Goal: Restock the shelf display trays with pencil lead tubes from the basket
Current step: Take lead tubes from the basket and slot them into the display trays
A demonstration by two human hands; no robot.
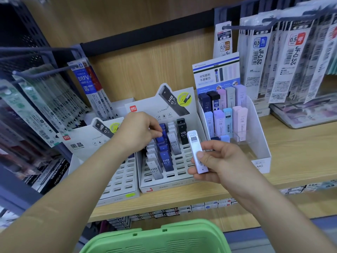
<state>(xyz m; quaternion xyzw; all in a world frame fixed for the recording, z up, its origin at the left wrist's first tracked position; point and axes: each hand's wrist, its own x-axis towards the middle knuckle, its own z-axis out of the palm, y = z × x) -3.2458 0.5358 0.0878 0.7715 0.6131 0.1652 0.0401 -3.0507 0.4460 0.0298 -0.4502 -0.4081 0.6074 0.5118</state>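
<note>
White lead tube [196, 148] in right hand [226, 163]; left hand [138, 130] pinches blue tube [163, 129].

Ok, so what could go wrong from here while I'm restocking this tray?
1. Your left hand pinches a blue tube in a packed row; a tug could tip the leaning grey tubes beside it.
2. Your right hand holds the white tube by its lower half only, above the tray; it might slip and knock stock.
3. That white tube looks unlike the tray's HB 0.7 tubes, so it may land in the wrong display.
</note>
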